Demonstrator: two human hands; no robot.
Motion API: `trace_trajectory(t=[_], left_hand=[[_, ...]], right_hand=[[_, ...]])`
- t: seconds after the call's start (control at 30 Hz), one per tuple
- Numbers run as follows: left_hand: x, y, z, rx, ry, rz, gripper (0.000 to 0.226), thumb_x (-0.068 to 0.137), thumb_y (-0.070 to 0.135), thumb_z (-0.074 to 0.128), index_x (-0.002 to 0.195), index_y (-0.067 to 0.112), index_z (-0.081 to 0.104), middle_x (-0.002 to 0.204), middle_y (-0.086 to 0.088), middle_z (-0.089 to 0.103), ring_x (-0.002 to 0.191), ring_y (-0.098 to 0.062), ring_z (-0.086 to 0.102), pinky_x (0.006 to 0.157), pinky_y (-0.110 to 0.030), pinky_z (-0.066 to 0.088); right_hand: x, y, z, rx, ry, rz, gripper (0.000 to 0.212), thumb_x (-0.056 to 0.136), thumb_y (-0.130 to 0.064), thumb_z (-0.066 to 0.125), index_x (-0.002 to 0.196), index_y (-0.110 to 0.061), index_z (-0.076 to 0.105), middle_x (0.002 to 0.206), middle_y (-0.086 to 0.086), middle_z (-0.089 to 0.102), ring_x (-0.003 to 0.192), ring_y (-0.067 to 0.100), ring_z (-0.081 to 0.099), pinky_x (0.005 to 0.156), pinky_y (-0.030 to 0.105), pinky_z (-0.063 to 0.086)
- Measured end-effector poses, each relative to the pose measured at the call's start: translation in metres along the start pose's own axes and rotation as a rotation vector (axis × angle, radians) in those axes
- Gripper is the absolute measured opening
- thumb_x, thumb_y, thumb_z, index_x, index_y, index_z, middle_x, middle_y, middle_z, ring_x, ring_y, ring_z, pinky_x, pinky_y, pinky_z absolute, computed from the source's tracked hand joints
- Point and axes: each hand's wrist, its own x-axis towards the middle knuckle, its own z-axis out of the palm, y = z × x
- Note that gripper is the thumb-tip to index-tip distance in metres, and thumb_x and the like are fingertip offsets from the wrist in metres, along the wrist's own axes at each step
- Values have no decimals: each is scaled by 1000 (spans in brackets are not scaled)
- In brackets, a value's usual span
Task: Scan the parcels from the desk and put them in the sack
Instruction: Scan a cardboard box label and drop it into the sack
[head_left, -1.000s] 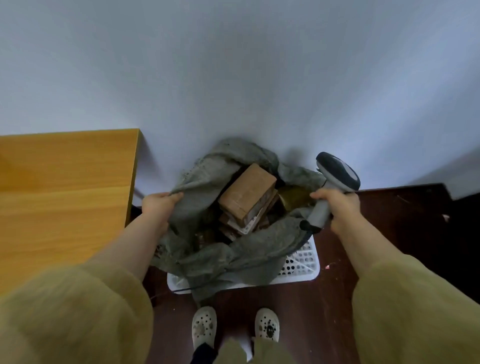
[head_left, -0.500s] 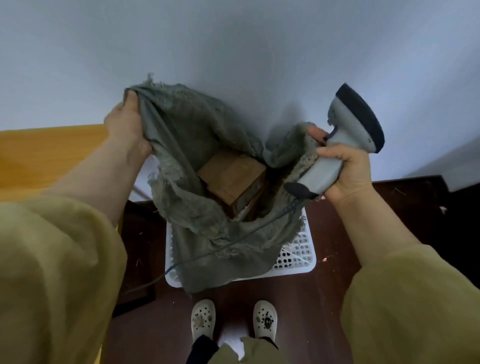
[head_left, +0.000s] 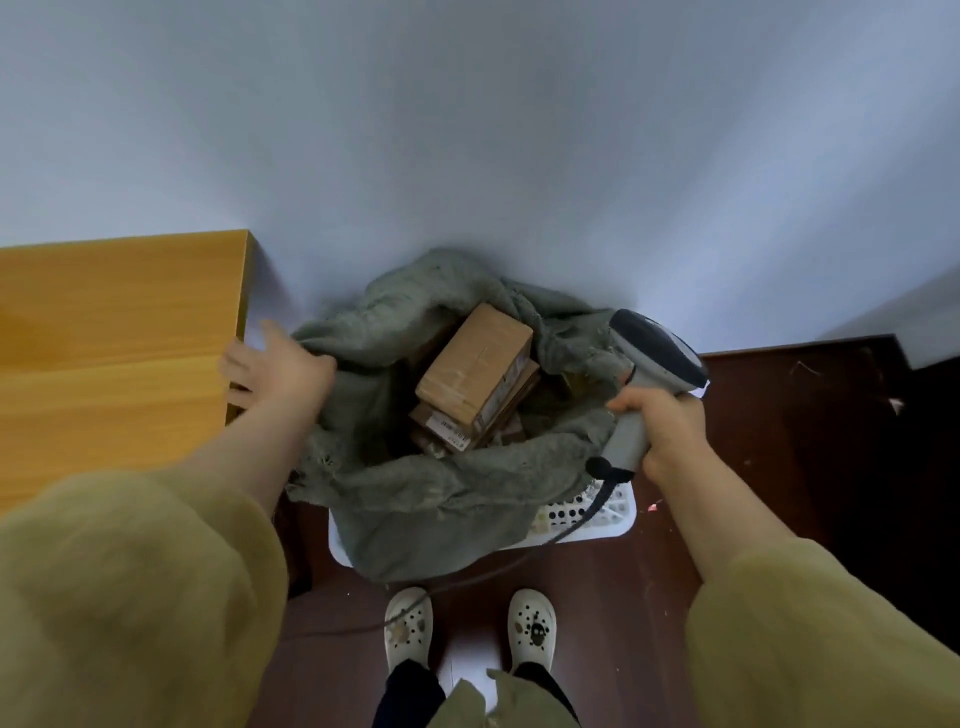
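The wooden counter (head_left: 114, 338) is standing to the left of the sack (head_left: 415, 493), with its right edge near the sack's left rim. The left hand (head_left: 275, 364) is hovering at that left rim, partly over the counter edge; its fingers are spreading out straight and the hand is open, gripping nothing, though motion blur is hiding whether it is touching the cloth. The grey sack is standing open inside a white perforated basket (head_left: 587, 525) on the dark floor (head_left: 779, 467). A brown taped parcel (head_left: 478, 364) is lying tilted on top inside the sack, and a second parcel (head_left: 447, 426) with a barcode label is lying under it. At the sack's right rim, the right hand (head_left: 660, 431) is wrapping closed around the handle of a grey scanner (head_left: 654, 353), whose dark head is pointing up and away from the sack. The cable (head_left: 597, 501) is running from the handle base down across the basket. Two white shoes (head_left: 408, 623) are standing in front of the sack.
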Motion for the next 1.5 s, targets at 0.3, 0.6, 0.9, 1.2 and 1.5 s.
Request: trace_trajectory(t=[0.3, 0.6, 0.9, 1.2, 1.5], left_hand=[[-54, 56, 121, 312, -443, 425, 133, 64, 65, 74, 151, 12, -12, 155, -18, 3, 144, -37, 4, 114, -54, 16], [-90, 48, 111, 347, -309, 1080, 110, 59, 75, 50, 151, 23, 18, 146, -9, 27, 133, -30, 27, 107, -37, 33], [-121, 83, 172, 457, -713, 878, 95, 83, 54, 63, 153, 25, 5, 152, -16, -32, 143, -36, -21, 120, -44, 5], [-119, 65, 175, 546, -758, 876, 70, 92, 40, 56, 151, 27, 21, 158, -15, -14, 146, -33, -13, 119, -41, 4], [-121, 67, 152, 517, -659, 863, 71, 90, 38, 55, 152, 29, 20, 160, -12, -2, 146, -31, -8, 117, -40, 8]], right_hand=[[-11, -4, -22, 62, -33, -136, 34, 65, 19, 62, 77, -13, 66, 84, -3, 73, 75, 11, 67, 59, 27, 53], [-11, -16, -40, 149, -38, -141, 31, 66, 19, 61, 76, -10, 66, 72, -7, 71, 62, 5, 65, 51, 23, 53], [5, -5, -55, 131, -6, -133, 32, 65, 20, 62, 74, -10, 67, 66, -7, 70, 60, 6, 66, 51, 22, 53], [40, 22, -59, -24, 59, 51, 38, 64, 14, 68, 99, 0, 65, 90, 9, 66, 81, 25, 62, 62, 33, 51], [37, 29, -61, -138, 125, 112, 31, 67, 11, 65, 93, -3, 56, 83, 9, 58, 74, 25, 57, 63, 33, 49]])
